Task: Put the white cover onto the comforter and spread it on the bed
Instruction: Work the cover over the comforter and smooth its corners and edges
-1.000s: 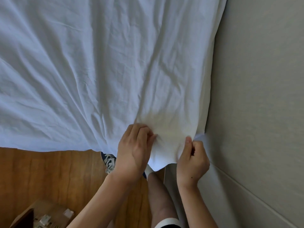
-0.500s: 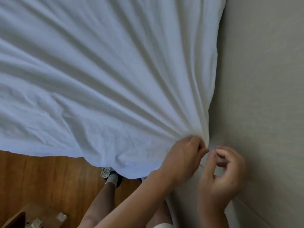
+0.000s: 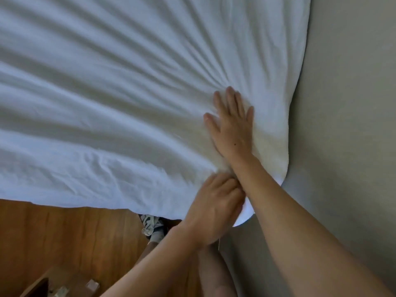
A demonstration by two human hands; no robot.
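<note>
I am pressing my right hand (image 3: 232,127) flat on the white cover (image 3: 128,99), its fingers (image 3: 231,99) straight and spread; my left hand (image 3: 216,207) is gripping the near corner of the cover, fingers curled into the cloth, touching my right forearm; the cover with the comforter inside is lying ahead and to the left of both hands, over the bed, its long axis running away to the left; folds are fanning out from my right fingers; the grey wall (image 3: 342,103) is just beside on the right; I am judging the right hand nearer to smooth onward.
</note>
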